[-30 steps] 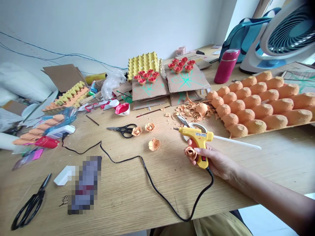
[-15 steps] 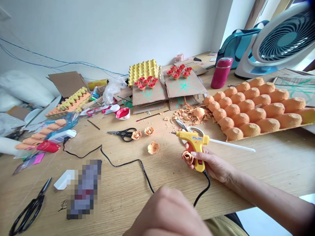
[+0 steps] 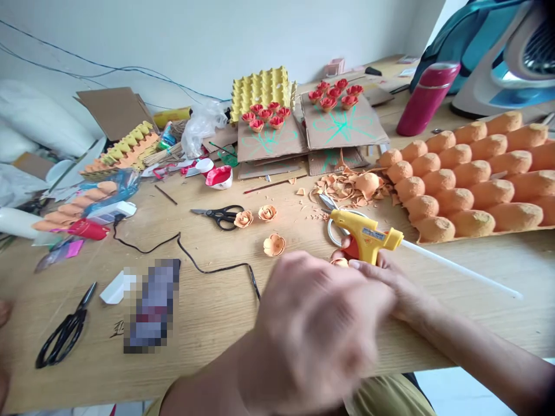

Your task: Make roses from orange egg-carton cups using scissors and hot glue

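Note:
My right hand (image 3: 401, 289) is wrapped round the yellow glue gun (image 3: 368, 236), whose nozzle points left. A white glue stick (image 3: 459, 268) sticks out of its back. Against the gun, by the thumb, the same hand pinches an orange egg-carton flower (image 3: 340, 262), mostly hidden now. My left hand (image 3: 321, 323) is in front of the gun's handle, close to the camera and smeared by motion; its fingers cannot be made out. Beyond it on the table are three loose orange flowers: one (image 3: 274, 245) nearest, another (image 3: 267, 213) behind, and one (image 3: 243, 219) touching black-handled scissors (image 3: 223, 216).
Orange egg trays (image 3: 472, 179) and carton scraps (image 3: 347, 188) lie at right, near a pink bottle (image 3: 429, 98). Red flowers stand on cardboard squares (image 3: 342, 127) at the back. Black scissors (image 3: 65, 335) and a cord (image 3: 208, 270) lie at left. Another person's fingers (image 3: 4, 312) show at the left edge.
My left hand has risen and moved right, now covering the gun's lower handle and most of the flower. The glue gun has tilted, its stick pointing lower right. The view has shifted.

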The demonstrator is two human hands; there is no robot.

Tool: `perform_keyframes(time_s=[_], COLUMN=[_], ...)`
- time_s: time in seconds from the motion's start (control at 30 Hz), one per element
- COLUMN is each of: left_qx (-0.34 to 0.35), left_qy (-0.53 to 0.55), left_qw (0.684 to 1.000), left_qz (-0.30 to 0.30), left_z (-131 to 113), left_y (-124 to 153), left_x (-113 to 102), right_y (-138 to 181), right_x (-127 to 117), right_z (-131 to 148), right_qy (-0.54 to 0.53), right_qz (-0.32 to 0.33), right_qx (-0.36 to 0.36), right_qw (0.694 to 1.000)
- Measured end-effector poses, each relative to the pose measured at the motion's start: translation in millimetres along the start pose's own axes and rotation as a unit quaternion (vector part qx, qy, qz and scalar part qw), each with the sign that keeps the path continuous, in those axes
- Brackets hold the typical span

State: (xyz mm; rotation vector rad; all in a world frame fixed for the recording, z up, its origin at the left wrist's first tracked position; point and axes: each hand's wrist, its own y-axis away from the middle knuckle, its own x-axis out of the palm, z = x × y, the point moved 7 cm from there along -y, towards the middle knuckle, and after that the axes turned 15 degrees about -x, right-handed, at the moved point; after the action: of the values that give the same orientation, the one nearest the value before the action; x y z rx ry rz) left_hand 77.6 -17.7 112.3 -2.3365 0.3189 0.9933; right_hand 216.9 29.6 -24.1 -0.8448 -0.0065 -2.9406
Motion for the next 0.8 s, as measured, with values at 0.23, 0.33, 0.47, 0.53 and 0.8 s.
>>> perform_keyframes(time_s=[0.23, 0.33, 0.47, 0.53, 0.8], left_qx=[-0.066, -0.071, -0.057, -0.047, 0.000], left_qy=[0.019, 0.009, -0.001, -0.012, -0.070], left_qw=[0.997, 0.997, 0.998, 0.999, 0.997], left_qz=[0.025, 0.016, 0.008, 0.001, -0.031], left_z=[53.4, 57.9, 61.0, 62.0, 59.3], left_y=[-27.1, -23.2, -23.2, -24.0, -22.9], left_x=[32.5, 41.6, 45.9, 46.5, 49.5], right_y=[-6.3, -5.5, -4.7, -4.8, -3.3], right_x=[-6.3, -7.7, -5.6, -3.9, -4.1], right_z=[-13.3, -13.7, -13.0, -13.1, -15.9], right_qy=[-0.025, -0.018, -0.026, -0.031, -0.032], right_qz=[-0.006, -0.004, -0.006, -0.008, -0.040], right_qx=[-0.016, -0.022, -0.020, -0.015, 0.019], right_qw=[1.000, 1.000, 0.999, 0.999, 0.998])
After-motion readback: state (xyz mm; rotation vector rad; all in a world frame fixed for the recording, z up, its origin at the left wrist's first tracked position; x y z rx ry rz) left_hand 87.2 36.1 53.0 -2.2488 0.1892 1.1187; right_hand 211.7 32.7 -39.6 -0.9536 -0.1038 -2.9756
